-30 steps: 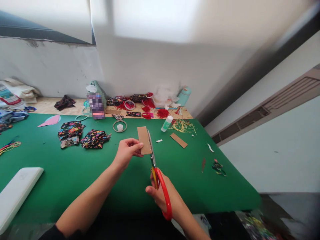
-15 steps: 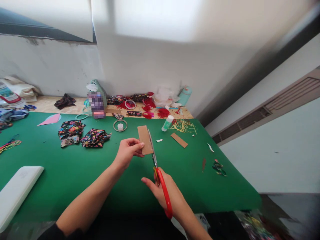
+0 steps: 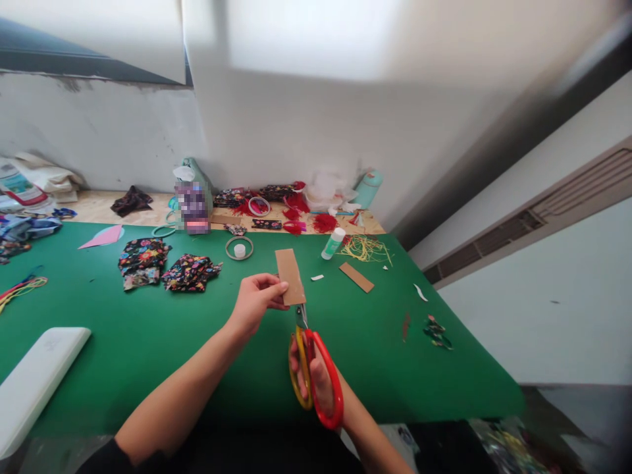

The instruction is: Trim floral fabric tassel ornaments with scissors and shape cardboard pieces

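Between thumb and fingers, my left hand [image 3: 257,299] pinches a tan cardboard strip [image 3: 289,273] by its lower left side, above the green mat. My right hand [image 3: 320,382] grips scissors [image 3: 302,322] by their looped handles, one red and one yellow. The scissors' pivot sits just below the strip's bottom right corner. Most of the blade length is hidden behind the cardboard, so I cannot tell whether it is being cut. Another cardboard strip [image 3: 356,277] lies on the mat to the right, near a glue stick [image 3: 334,243] with a white cap.
Patterned fabric pieces [image 3: 191,273] and a ring [image 3: 239,248] around a small white cap lie left of the hands. Yellow string [image 3: 366,249] and scraps lie right. A white box-like object [image 3: 42,375] occupies the near left. Red tassels [image 3: 324,224] and a bottle [image 3: 368,189] line the back.
The scissors have turned, so both handle loops now show and the blades have gone behind the cardboard. My right hand rotated with them; my left hand keeps its pinch.
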